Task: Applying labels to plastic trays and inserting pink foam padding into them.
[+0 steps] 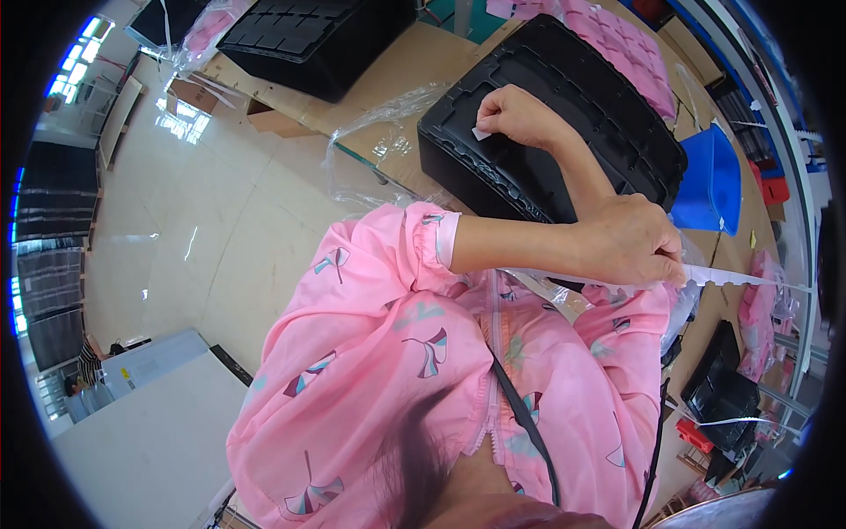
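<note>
My arms cross, the left over the right. My left hand [630,242] is closed, its fingers pinching a long white strip [718,276] that looks like backing with labels; it runs off to the right and also shows below my wrist. My right hand [520,116] reaches past it, over the black plastic tray box [441,132] on the table. Between its thumb and finger it pinches a small white sticker [480,134], close to the box's near left corner. Whether the sticker touches the box I cannot tell.
Another black box [308,40] stands at the far left of the table. Pink bubble wrap [621,53] lies behind the near box, and a blue bin [710,181] is to its right. Clear plastic film [383,132] hangs over the table edge. A black tray [723,388] is at lower right.
</note>
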### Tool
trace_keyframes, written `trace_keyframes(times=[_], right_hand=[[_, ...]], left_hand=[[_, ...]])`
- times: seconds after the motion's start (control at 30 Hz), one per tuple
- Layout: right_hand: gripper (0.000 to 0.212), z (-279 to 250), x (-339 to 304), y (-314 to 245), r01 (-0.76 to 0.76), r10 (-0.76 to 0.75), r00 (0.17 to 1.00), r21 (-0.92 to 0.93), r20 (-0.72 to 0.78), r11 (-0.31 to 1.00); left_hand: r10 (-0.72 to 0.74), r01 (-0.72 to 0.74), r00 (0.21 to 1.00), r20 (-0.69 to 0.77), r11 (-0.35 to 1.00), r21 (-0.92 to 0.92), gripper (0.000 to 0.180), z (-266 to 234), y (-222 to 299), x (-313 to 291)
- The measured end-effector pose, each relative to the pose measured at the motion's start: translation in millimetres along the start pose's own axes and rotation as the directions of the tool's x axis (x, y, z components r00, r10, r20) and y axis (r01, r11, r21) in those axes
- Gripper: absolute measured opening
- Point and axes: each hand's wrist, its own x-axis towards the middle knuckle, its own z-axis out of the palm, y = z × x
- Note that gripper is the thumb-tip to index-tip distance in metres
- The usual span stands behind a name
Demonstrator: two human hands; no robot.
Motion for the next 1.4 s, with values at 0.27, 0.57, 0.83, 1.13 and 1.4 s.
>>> trace_keyframes(times=[0.27,0.57,0.83,1.13,1.4], right_hand=[[0.011,3,4,-8,-0.015,0.011,1.000,-0.253,-0.020,0.967],[0.015,18,-4,-22,-0.070,-0.105,0.933,-0.463,-0.343,0.884],[0.023,0,-107,45,0.190,0.139,0.585,0.302,-0.799,0.934],[0.026,4,-236,21,0.066,-0.195,-0.011,-0.196,-0.981,0.978],[0.026,11,-229,11,-0.096,-0.422,0.136,-0.436,-0.896,0.895]], left_hand=[[-0.029,0.028,1.000,-0.006,0.999,-0.020,0.020,0,-2,2],[-0.022,0.022,0.999,-0.033,1.000,0.005,0.019,-4,-4,0],[0.020,0.001,0.995,-0.095,0.976,0.218,0.018,-6,-22,28],[-0.185,0.183,0.981,-0.060,0.982,-0.040,0.024,-2,-20,54],[-0.136,0.143,0.982,-0.131,0.989,0.045,0.026,12,-28,57]])
